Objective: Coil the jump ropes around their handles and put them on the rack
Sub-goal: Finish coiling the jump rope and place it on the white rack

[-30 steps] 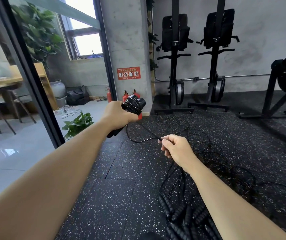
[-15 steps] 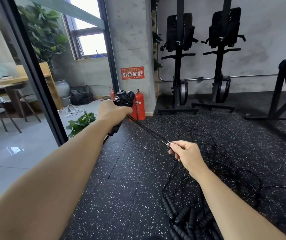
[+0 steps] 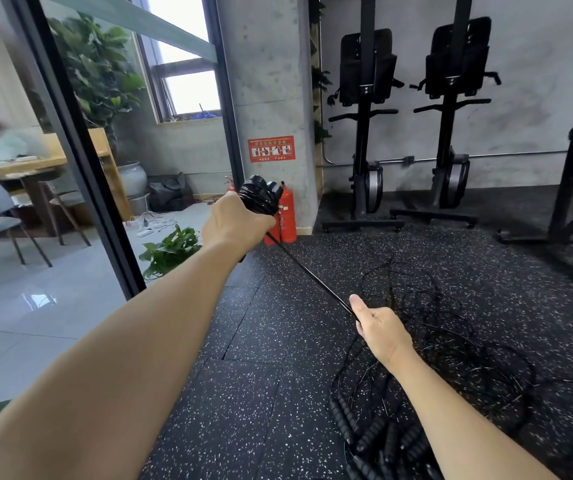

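Thin black jump-rope cord point(image 3: 312, 277) runs taut on a diagonal from the cord-wrapped black handle bundle point(image 3: 259, 197), far left, down to near right. Left hand point(image 3: 238, 225) is fisted round the bundle; right hand point(image 3: 380, 327) pinches the cord and is nearer the slack trailing to the floor. Surface: black speckled rubber gym floor point(image 3: 236, 410), w/ heap of thick black beaded ropes point(image 3: 375, 441) near right; room: red fire extinguisher point(image 3: 286, 216) just behind bundle, two upright black rowing machines point(image 3: 364, 98) at far wall, no rack in view.

Black rope point(image 3: 312, 278), white-speckled black floor point(image 3: 243, 393), red extinguisher point(image 3: 286, 220).
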Motion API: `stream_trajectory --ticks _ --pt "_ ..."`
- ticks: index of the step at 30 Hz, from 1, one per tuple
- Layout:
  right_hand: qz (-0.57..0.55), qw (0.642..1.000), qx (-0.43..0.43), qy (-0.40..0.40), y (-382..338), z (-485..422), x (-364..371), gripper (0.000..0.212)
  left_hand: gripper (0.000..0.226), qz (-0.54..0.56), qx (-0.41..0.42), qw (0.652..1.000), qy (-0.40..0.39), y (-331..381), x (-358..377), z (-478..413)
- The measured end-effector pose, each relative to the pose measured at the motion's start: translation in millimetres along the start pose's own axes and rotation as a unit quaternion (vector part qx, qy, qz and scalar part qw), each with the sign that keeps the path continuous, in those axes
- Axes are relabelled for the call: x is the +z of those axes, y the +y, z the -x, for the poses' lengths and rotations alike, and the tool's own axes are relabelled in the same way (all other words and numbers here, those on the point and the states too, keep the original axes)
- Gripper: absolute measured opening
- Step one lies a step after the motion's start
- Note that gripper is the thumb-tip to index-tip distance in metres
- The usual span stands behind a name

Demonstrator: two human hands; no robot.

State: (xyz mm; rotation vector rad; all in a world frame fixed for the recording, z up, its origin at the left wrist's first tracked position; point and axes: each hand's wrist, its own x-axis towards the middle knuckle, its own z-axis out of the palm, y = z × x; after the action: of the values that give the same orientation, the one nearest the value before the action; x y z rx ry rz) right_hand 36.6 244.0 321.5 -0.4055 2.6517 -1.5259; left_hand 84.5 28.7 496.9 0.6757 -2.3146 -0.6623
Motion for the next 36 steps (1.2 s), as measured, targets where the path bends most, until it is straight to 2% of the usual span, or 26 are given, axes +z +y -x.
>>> stream_trajectory --ticks 2,4,6,9,13,16,20,22,24,26,28,31,36 --pt "-0.007 0.999 0.025 -0.035 4.0 -0.9 -2.4 0.068 0.031 -0.007 0.022 0.999 -0.025 4.4 -2.2 -0.8" --pt "-0.083 0.994 0.04 -0.064 0.4 -3.0 -7.8 0.065 0.028 -0.005 0.049 0.998 -0.044 8.1 -3.7 -1.5" --pt "-0.126 0.99 0.032 -0.061 -13.7 -7.5 -15.6 0.058 0.026 0.001 0.064 0.996 -0.056 12.3 -3.2 0.7" --pt "-0.141 0.989 -0.013 -0.04 -47.0 -16.9 -30.4 0.047 0.024 -0.001 0.082 0.994 -0.067 19.3 -0.2 6.2" --pt "-0.096 0.991 -0.095 -0.024 -90.4 -25.7 -43.6 0.025 0.026 -0.014 0.102 0.991 -0.083 26.0 2.1 14.0" --pt "-0.086 0.989 -0.114 -0.039 -117.1 -24.9 -42.8 0.03 0.036 0.006 0.111 0.989 -0.1 29.8 3.8 19.9" --pt "-0.056 0.986 -0.114 -0.108 -134.0 -16.3 -28.8 0.036 0.038 0.018 0.125 0.982 -0.139 33.5 5.2 21.4" --pt "-0.091 0.982 -0.123 -0.112 -136.9 -9.7 -20.7 0.027 0.029 0.046 0.125 0.978 -0.161 32.9 4.0 22.1" --pt "-0.167 0.971 -0.112 -0.128 -138.9 -5.7 -14.9 0.027 0.025 0.054 0.122 0.976 -0.173 30.0 3.5 23.4" --pt "-0.204 0.966 -0.084 -0.133 -139.6 -3.6 -11.7 0.03 0.039 0.042 0.123 0.976 -0.174 26.4 3.8 24.8" --pt "-0.128 0.982 -0.079 -0.111 -136.8 -2.9 -10.8 0.03 0.058 -0.008 0.126 0.978 -0.168 21.4 4.2 25.5" --pt "0.017 0.992 -0.101 -0.073 -132.0 1.5 -10.3 0.034 0.052 -0.103 0.137 0.973 -0.151 12.6 4.2 25.5" --pt "0.131 0.982 -0.136 -0.019 -133.3 9.5 -14.3 0.037 0.055 -0.154 0.105 0.968 -0.171 1.2 7.9 28.0"
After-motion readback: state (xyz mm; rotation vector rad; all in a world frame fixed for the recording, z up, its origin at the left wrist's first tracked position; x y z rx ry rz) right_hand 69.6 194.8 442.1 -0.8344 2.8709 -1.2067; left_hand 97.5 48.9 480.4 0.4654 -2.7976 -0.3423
